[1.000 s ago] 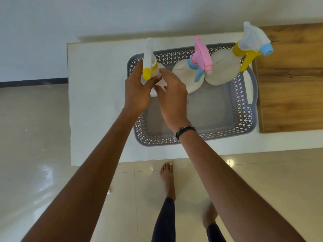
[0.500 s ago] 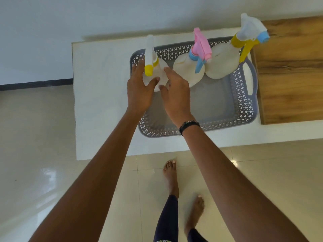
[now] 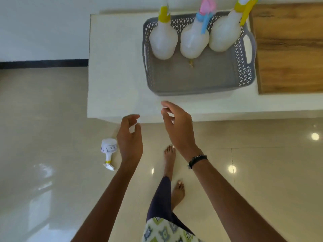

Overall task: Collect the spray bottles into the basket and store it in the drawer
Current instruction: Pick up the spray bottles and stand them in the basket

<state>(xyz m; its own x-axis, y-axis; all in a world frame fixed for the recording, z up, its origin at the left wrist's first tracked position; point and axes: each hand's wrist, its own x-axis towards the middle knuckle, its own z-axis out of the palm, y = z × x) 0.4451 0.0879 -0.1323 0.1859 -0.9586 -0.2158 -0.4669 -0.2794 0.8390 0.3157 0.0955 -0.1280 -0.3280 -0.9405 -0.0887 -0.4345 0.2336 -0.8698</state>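
Observation:
A grey perforated basket point(image 3: 243, 70) stands on the white counter point(image 3: 115, 67). Three white spray bottles stand upright along its far side: one with a yellow collar point(image 3: 163, 39), one with a pink and blue head point(image 3: 194, 41), one with a yellow trigger point(image 3: 224, 34). A fourth white spray bottle point(image 3: 108, 151) lies on the floor left of my left hand. My left hand point(image 3: 130, 142) and my right hand point(image 3: 177, 126) hover empty with loosely curled fingers, near the counter's front edge and apart from the basket.
A wooden surface point(image 3: 288, 49) adjoins the counter on the right. Glossy beige floor tiles point(image 3: 43, 137) spread below. My bare feet point(image 3: 169, 154) stand just in front of the counter. A white wall with a dark skirting runs at the left.
Both hands let go of the yellow-collared bottle, which now stands in the basket, and pulled back toward me. The view has dropped, showing a bottle on the floor.

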